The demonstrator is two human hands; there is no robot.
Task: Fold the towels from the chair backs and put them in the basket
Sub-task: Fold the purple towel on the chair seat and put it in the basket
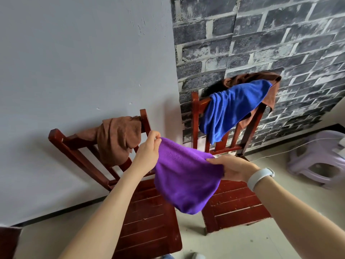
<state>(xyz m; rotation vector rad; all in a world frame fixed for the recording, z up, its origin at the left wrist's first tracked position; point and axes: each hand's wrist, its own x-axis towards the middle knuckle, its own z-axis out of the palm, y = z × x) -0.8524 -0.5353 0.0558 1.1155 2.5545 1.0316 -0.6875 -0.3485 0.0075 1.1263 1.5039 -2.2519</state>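
The purple towel [183, 181] hangs in the air between both hands, in front of and above the seats of two red chairs. The left hand [148, 153] pinches its upper left corner between thumb and fingertips; the right hand [232, 168] grips the right edge with fingers curled round the cloth. It looks already doubled, its lower part sagging into a rounded pouch.

To fold well, I would judge it best to pull the top edge taut and level, let the cloth hang flat, then bring corner to corner so the edges line up before the next fold. A loose pinch could let the plush fabric slip.

The towel is a vivid violet, fleecy microfibre, soft and limp, with no stiff hem showing.

Behind it, a brown towel [116, 141] lies bunched over the back of the left chair [74, 146]. On the right chair [195, 116] a blue towel [230, 108] is draped over another brown one [255, 77]. A pale stool [317, 159] stands at the right. No basket is in view
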